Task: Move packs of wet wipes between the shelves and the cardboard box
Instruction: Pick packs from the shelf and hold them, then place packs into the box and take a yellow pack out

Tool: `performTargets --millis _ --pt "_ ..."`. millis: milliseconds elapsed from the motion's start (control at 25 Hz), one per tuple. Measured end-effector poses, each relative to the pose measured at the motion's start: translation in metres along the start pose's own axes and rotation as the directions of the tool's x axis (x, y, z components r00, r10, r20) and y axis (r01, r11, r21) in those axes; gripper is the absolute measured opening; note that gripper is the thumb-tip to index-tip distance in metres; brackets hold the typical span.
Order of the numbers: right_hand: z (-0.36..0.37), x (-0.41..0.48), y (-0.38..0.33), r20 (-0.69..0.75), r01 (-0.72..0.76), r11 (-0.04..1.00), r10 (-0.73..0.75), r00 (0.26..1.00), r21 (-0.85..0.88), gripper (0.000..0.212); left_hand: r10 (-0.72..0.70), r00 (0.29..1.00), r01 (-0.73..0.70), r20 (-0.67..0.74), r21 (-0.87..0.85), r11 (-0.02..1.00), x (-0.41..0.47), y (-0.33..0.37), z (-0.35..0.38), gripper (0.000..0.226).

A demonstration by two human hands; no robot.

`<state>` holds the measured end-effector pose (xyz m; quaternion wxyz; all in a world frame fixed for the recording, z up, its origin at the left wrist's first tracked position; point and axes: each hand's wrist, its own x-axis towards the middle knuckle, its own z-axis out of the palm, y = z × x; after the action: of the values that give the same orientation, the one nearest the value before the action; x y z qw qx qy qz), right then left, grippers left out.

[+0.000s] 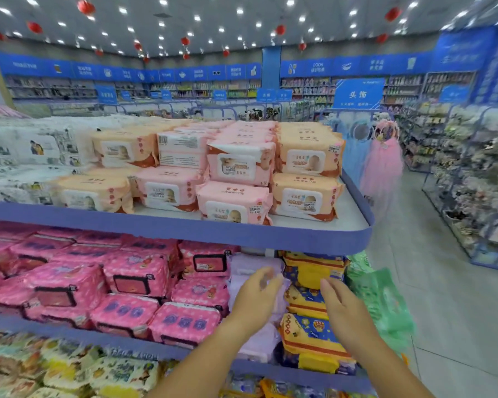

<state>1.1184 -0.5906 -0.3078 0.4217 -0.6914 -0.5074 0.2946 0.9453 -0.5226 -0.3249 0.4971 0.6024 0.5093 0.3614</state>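
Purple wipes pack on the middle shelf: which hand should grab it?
Probably left. The left hand is right in front of the purple pack, while the right hand is open in front of the yellow packs beside it.

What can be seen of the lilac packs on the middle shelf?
The lilac packs are soft, plain pale-purple plastic pouches, stacked on the middle shelf between pink packs and yellow-blue packs. The left hand covers part of the stack; blur hides whether it touches.

Peach packs (pixel 308 196), pale-pink packs (pixel 236 202), dotted magenta packs (pixel 138 277), lilac pack (pixel 242 265), periwinkle shelf edge (pixel 184 228).
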Motion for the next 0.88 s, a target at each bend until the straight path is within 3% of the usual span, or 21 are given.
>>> performTargets --millis 200,400,520,640,800,880 --pt "0.033 -0.091 -0.043 0.020 0.023 0.996 -0.025 0.999 0.092 0.039 -0.042 0.999 0.044 0.030 -0.061 0.997 -0.091 -0.005 -0.057 0.044" --pt "0.110 -0.172 -0.080 0.157 0.069 0.992 -0.085 0.984 0.104 0.051 -0.127 0.983 0.114 -0.132 -0.100 0.988 -0.196 -0.047 -0.151 0.046" --pt "0.187 -0.231 -0.119 0.277 0.069 0.991 -0.099 0.956 0.116 0.053 -0.198 0.957 0.180 -0.214 -0.102 0.978 -0.265 -0.076 -0.234 0.039" --pt "0.275 -0.298 -0.164 0.425 0.088 0.989 -0.132 0.895 0.121 0.049 -0.280 0.914 0.198 -0.292 -0.282 0.939 -0.341 -0.106 -0.331 0.022" --pt "0.421 -0.380 -0.229 0.559 0.145 0.985 -0.172 0.811 0.094 0.051 -0.344 0.825 0.190 -0.449 -0.354 0.916 -0.436 -0.161 -0.490 0.038" --pt "0.501 -0.420 -0.261 0.605 0.165 0.983 -0.179 0.776 0.079 0.053 -0.353 0.777 0.188 -0.521 -0.344 0.920 -0.481 -0.198 -0.571 0.031"
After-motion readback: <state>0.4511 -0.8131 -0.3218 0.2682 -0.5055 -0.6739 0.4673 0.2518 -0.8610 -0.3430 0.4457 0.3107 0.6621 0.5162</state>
